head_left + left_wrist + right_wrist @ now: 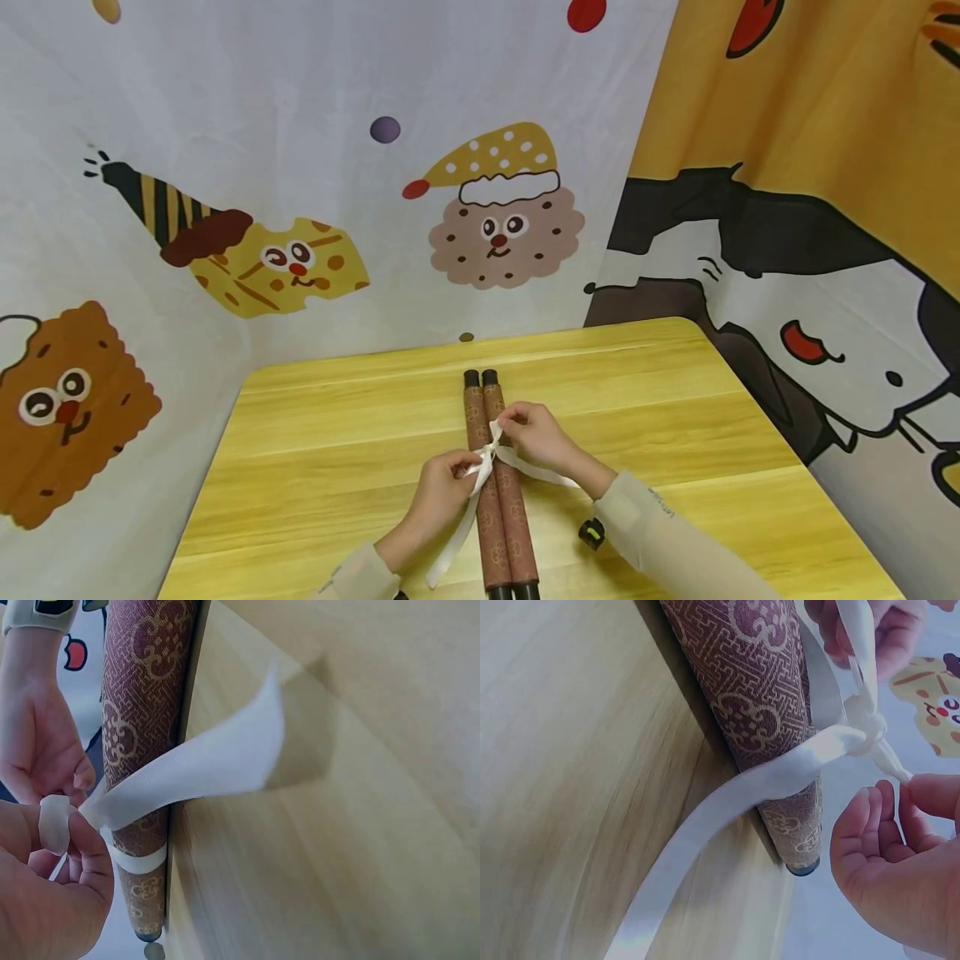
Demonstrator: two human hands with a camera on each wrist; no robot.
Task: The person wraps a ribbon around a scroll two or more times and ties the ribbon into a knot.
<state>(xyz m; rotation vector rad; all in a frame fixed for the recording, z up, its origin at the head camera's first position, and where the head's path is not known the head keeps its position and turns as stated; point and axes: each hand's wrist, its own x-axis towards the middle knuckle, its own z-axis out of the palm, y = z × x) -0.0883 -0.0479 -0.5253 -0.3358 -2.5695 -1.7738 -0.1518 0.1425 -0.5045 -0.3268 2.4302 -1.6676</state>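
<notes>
Two brown patterned scrolls [515, 521] with black end caps lie side by side on the table. A white ribbon [452, 552] runs round them, with a knot [866, 726] on top. My left hand [441, 485] pinches a folded loop of the ribbon between thumb and forefinger, left of the knot. On the other side, my right hand [538, 435] pinches another short, narrow piece of ribbon between thumb and fingertip, just beyond the knot. One loose tail hangs toward the near left, the other stretches right across the wood. In the left wrist view a ribbon band [142, 861] circles the scroll.
A small black object [592, 533] with a yellow-green mark is beside the right sleeve. The wood-grain table [315, 433] has its far edge against a white cartoon-print curtain [315, 100]. A yellow printed curtain [840, 100] hangs at the right.
</notes>
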